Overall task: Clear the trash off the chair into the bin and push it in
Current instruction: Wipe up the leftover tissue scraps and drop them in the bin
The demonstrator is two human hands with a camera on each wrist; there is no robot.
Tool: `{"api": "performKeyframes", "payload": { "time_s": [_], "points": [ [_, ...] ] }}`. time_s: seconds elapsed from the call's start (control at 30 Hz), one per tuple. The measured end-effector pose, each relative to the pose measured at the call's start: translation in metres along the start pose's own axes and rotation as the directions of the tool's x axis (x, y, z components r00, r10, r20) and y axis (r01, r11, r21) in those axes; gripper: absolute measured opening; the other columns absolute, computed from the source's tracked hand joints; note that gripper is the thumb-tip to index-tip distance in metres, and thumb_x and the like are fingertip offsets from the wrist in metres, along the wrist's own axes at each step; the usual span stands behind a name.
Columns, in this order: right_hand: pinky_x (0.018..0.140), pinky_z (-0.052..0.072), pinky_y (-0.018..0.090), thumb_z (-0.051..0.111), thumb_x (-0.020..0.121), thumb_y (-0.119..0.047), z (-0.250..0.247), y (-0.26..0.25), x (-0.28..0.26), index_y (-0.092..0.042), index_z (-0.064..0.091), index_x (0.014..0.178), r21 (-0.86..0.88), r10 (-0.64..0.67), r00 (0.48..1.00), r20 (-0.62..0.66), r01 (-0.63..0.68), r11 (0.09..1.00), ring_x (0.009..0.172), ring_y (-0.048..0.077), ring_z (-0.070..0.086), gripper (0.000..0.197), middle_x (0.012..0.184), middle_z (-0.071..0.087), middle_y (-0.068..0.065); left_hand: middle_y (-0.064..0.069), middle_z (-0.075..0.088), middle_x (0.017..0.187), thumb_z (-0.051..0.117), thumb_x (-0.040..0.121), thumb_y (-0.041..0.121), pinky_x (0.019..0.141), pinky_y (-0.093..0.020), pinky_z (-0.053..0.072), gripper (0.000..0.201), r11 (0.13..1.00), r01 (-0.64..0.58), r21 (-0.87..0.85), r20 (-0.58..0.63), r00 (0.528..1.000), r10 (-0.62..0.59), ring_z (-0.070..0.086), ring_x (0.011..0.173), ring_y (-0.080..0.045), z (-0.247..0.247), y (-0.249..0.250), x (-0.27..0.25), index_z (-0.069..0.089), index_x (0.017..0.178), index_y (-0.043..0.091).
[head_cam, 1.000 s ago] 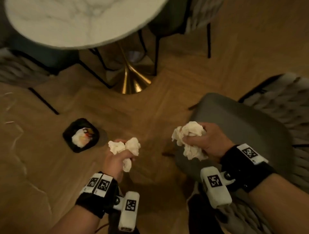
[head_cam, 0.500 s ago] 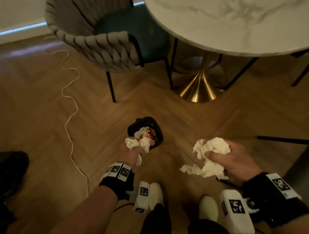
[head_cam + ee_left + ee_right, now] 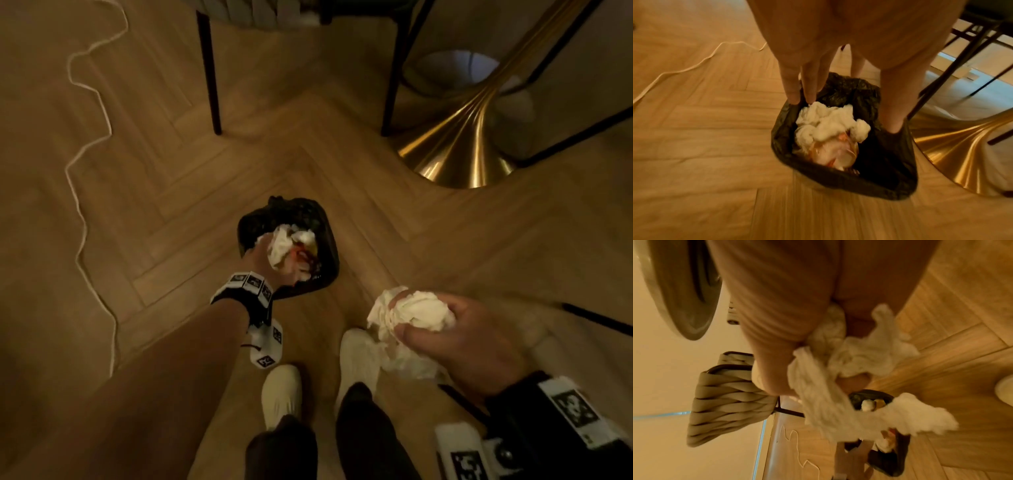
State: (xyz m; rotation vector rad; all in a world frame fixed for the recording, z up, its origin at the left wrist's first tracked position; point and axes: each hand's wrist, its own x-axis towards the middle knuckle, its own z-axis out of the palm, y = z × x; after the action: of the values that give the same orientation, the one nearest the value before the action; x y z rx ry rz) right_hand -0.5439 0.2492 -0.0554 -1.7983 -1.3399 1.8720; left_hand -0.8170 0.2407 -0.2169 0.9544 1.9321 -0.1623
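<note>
The bin [image 3: 308, 216] with its black liner stands on the wood floor and holds tissue and an orange-tinted wrapper. My left hand [image 3: 265, 255] reaches over its mouth. In the left wrist view its fingers [image 3: 791, 84] are straight and spread, and a white tissue wad [image 3: 828, 123] lies in the bin [image 3: 890, 162] just under the fingertips. My right hand [image 3: 435, 323] hangs to the right of the bin, above my shoe, and grips a bigger crumpled tissue wad [image 3: 404, 308]. That wad [image 3: 838, 386] trails loose ends in the right wrist view.
A gold table base [image 3: 469, 150] flares behind the bin to the right. Black chair legs [image 3: 210, 75] stand behind it. A white cord [image 3: 82, 205] snakes over the floor at left. My two pale shoes [image 3: 281, 390] are just short of the bin. A woven chair [image 3: 725, 402] stands by the wall.
My left hand has gone down to the bin and let go of its tissue wad, which now lies inside. My right hand still grips its wad and has come closer to the bin.
</note>
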Motion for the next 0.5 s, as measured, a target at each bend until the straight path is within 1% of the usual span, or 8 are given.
{"api": "performKeyframes", "payload": {
  "time_s": [0.03,0.1,0.17,0.2,0.3,0.33,0.4,0.5],
  "points": [
    [0.059,0.054,0.014,0.08,0.069,-0.001,0.001,-0.006,0.003,-0.025,0.072,0.078,-0.003,-0.007,1.0,0.015,0.007,1.0,0.073,0.007,0.072,0.027,0.08,0.077,-0.012,-0.01,0.034,0.147,0.067,0.078,0.04,0.101,-0.04,0.039,0.08,0.999,0.01,-0.038,-0.038,0.999,-0.012,0.039,0.129,-0.034,0.006,-0.008,-0.007,0.024,0.142,0.023],
    [0.057,0.054,0.013,0.079,0.07,0.0,0.006,-0.024,0.007,-0.025,0.072,0.08,-0.021,-0.031,0.998,0.056,0.033,0.999,0.074,0.007,0.072,0.027,0.08,0.077,-0.012,-0.01,0.054,0.13,0.065,0.081,0.03,0.083,-0.033,0.044,0.05,0.991,0.064,-0.121,-0.112,0.991,-0.077,0.054,0.111,-0.03,0.014,-0.025,-0.029,0.049,0.127,0.02],
    [0.059,0.056,0.017,0.078,0.07,-0.001,0.014,-0.045,0.013,-0.025,0.073,0.082,-0.036,-0.06,0.995,0.084,0.063,0.997,0.075,0.01,0.073,0.027,0.082,0.077,-0.009,-0.007,0.063,0.112,0.057,0.086,0.025,0.073,-0.03,0.042,0.021,0.981,0.105,-0.166,-0.076,0.99,-0.119,0.059,0.092,-0.025,0.019,-0.047,-0.056,0.062,0.106,0.021],
    [0.062,0.058,0.021,0.079,0.07,-0.002,0.02,-0.055,0.017,-0.025,0.073,0.082,-0.036,-0.075,0.993,0.093,0.079,0.996,0.076,0.012,0.073,0.026,0.083,0.077,-0.007,-0.005,0.065,0.105,0.054,0.087,0.024,0.073,-0.031,0.044,0.013,0.982,0.105,-0.154,-0.028,0.993,-0.111,0.06,0.09,-0.024,0.024,-0.061,-0.066,0.063,0.097,0.023],
    [0.071,0.06,0.029,0.079,0.07,-0.005,0.043,-0.08,0.034,-0.021,0.074,0.089,0.006,-0.122,0.987,0.107,0.122,0.992,0.081,0.017,0.073,0.025,0.087,0.077,0.002,-0.005,0.068,0.099,0.055,0.085,0.016,0.084,-0.033,0.049,0.013,0.981,0.09,-0.172,0.083,0.994,-0.077,0.063,0.094,-0.023,0.036,-0.098,-0.094,0.063,0.088,0.025],
    [0.072,0.06,0.03,0.079,0.07,-0.005,0.052,-0.086,0.042,-0.02,0.074,0.09,0.027,-0.148,0.982,0.117,0.145,0.989,0.082,0.017,0.073,0.025,0.088,0.077,0.003,-0.004,0.067,0.094,0.054,0.085,0.011,0.085,-0.029,0.049,0.015,0.978,0.101,-0.183,0.1,0.991,-0.083,0.062,0.091,-0.02,0.039,-0.107,-0.104,0.062,0.087,0.023],
    [0.075,0.06,0.035,0.081,0.069,-0.006,0.071,-0.092,0.059,-0.022,0.074,0.09,0.088,-0.176,0.976,0.126,0.166,0.982,0.086,0.02,0.073,0.027,0.092,0.077,0.005,0.0,0.063,0.084,0.05,0.085,0.008,0.077,-0.018,0.046,0.016,0.961,0.153,-0.228,0.102,0.986,-0.133,0.059,0.082,-0.014,0.047,-0.124,-0.122,0.061,0.085,0.02],
    [0.08,0.059,0.045,0.079,0.07,-0.003,0.103,-0.08,0.096,-0.022,0.072,0.087,0.138,-0.124,0.988,0.096,0.11,0.984,0.088,0.027,0.073,0.027,0.094,0.076,0.009,0.007,0.062,0.086,0.051,0.084,0.018,0.076,-0.023,0.044,0.017,0.96,0.205,-0.192,0.075,0.978,-0.194,0.057,0.083,-0.014,0.058,-0.15,-0.135,0.06,0.077,0.03]
  ]
}}
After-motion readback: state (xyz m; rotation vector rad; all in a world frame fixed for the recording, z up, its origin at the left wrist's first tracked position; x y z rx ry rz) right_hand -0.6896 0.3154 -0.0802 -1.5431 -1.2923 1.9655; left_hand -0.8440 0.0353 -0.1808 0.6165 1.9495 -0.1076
